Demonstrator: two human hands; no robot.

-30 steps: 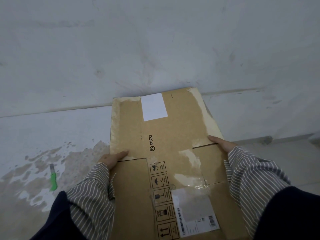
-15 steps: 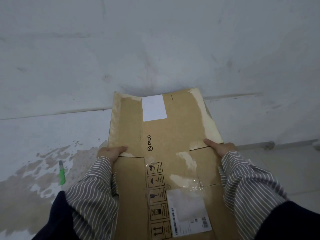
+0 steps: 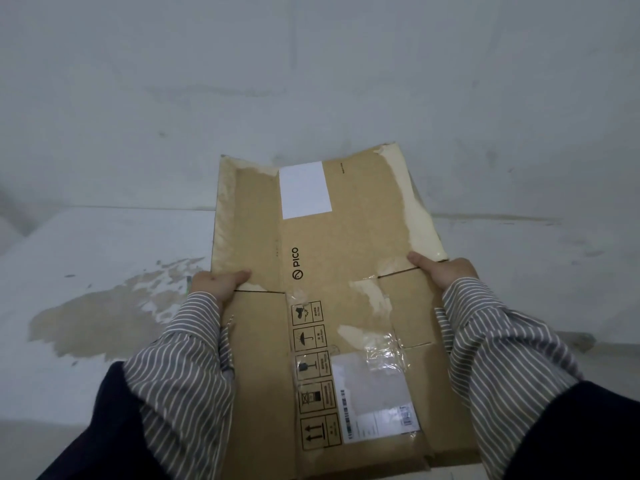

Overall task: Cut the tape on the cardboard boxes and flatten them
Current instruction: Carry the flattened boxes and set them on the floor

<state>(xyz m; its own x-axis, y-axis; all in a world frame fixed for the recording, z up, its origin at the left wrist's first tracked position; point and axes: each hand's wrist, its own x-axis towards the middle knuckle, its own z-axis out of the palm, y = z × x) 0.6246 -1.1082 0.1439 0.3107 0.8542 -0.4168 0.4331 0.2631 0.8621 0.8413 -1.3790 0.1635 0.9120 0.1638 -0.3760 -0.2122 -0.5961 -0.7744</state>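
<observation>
A flattened brown cardboard box (image 3: 346, 244) marked PICO fills the middle of the view, held up in front of me above the floor. It carries a white label, handling symbols, a shipping label and torn tape remnants. My left hand (image 3: 216, 284) grips its left edge with the thumb on top, at the slit between flap and panel. My right hand (image 3: 441, 271) grips the right edge the same way. The fingers of both hands are hidden under the cardboard. The green knife is hidden behind my left hand and the box.
A pale concrete floor (image 3: 86, 258) lies below, with a large brownish stain (image 3: 104, 317) at the left. A grey-white wall (image 3: 311, 81) rises just behind the box, meeting the floor along a seam.
The view has shifted left and the box has risen slightly. The green knife on the floor at the left has slid out of sight behind my left hand. Both grips are unchanged.
</observation>
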